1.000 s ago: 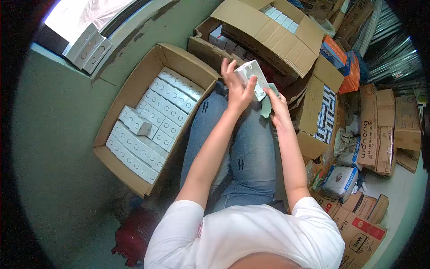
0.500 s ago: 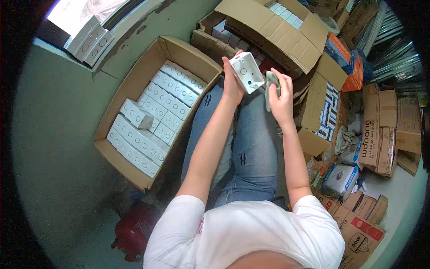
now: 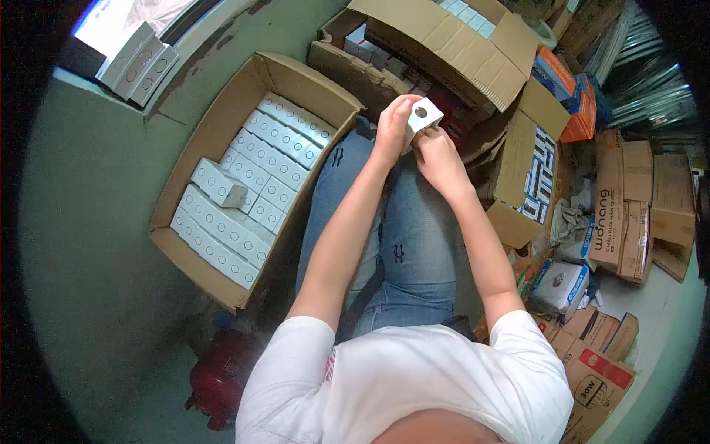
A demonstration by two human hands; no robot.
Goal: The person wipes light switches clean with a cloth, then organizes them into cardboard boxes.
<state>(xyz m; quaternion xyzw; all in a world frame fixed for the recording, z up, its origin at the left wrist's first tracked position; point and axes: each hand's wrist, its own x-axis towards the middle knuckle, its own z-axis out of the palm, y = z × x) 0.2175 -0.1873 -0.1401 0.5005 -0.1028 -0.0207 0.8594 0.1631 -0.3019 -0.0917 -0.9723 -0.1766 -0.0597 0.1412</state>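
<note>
Above my knees, my left hand (image 3: 392, 132) grips a white electrical back box (image 3: 425, 112), which is tilted so that a side with a round dark hole faces up. My right hand (image 3: 441, 159) is closed against the near side of the box, its fingers curled and partly hidden by it. The grey-green cloth seen in this hand a moment earlier is now out of sight behind the fingers. To the left, a cardboard carton (image 3: 194, 285) holds rows of similar white boxes (image 3: 277, 163), with one box (image 3: 219, 182) lying on top of the others.
Several white boxes (image 3: 140, 70) stand on the window ledge. Open cartons (image 3: 444, 44) are at the back, and another carton (image 3: 514, 181) with blue-and-white packs is at right. Stacked boxes (image 3: 621, 207) line the right side. A dark red object (image 3: 222, 377) sits lower left.
My left hand has turned the box so its open face no longer shows. My right hand has moved left, in against the box, and the cloth has gone from view.
</note>
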